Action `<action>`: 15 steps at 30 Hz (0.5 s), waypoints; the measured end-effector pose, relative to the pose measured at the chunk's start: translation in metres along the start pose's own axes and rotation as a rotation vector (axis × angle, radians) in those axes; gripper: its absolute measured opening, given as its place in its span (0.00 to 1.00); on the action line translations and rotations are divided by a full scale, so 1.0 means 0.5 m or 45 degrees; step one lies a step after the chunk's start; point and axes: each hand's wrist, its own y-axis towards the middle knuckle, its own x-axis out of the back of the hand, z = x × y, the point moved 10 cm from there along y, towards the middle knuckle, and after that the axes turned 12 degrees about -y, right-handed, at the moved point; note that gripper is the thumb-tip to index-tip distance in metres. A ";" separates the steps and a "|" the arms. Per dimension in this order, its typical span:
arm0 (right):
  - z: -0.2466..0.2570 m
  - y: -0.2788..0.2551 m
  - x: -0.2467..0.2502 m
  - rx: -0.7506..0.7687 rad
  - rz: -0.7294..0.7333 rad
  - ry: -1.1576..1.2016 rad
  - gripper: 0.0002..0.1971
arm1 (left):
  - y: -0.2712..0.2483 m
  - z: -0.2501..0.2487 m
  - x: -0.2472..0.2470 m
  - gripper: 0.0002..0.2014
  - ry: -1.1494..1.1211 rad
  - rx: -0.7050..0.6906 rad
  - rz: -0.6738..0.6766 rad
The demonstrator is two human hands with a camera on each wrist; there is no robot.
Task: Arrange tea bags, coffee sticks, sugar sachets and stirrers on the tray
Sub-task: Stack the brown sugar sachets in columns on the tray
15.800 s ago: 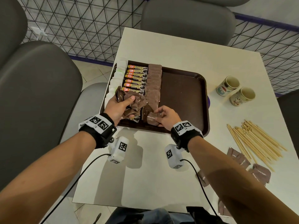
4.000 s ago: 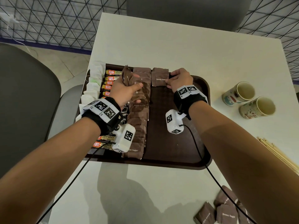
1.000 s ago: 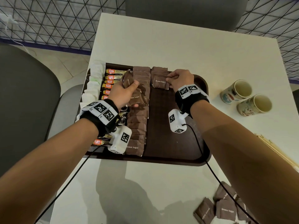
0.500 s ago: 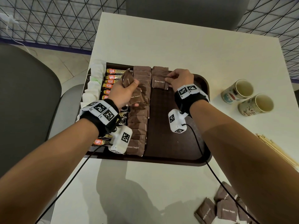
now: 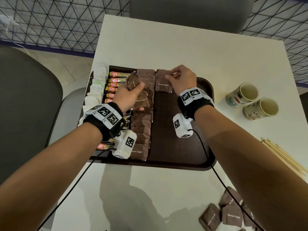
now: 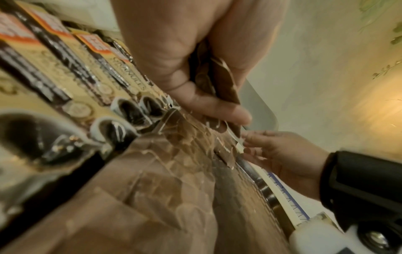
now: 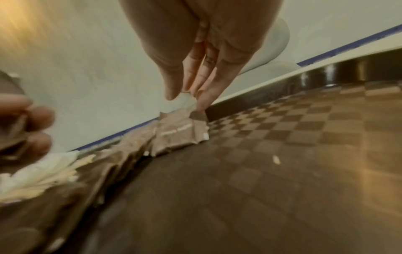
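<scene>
A dark brown tray holds white tea bags along its left edge. Beside them lie a row of coffee sticks and a long column of brown sugar sachets. My left hand grips a bunch of sugar sachets above that column. A short second column starts at the far edge. There my right hand pinches the far edge of the top sachet, which lies flat on the tray. Wooden stirrers lie on the table at the right.
Two paper cups stand right of the tray. Several loose sugar sachets lie on the white table near the front right. Grey chairs stand at the left and far side. The tray's right half is bare.
Over four seconds the second sachet column has grown by one toward me. In the last second both hands have hardly moved; the right fingers sit at the sachet's far edge.
</scene>
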 end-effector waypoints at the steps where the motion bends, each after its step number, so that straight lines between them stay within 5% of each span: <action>1: 0.022 -0.008 0.003 0.040 0.013 0.044 0.10 | -0.002 0.000 -0.006 0.08 0.002 0.006 0.020; 7: 0.166 -0.075 -0.051 0.416 0.513 0.239 0.15 | -0.019 0.004 -0.035 0.04 0.088 0.035 0.115; 15: 0.162 -0.085 -0.019 0.369 0.402 0.224 0.11 | -0.051 -0.009 -0.038 0.08 0.113 -0.017 0.187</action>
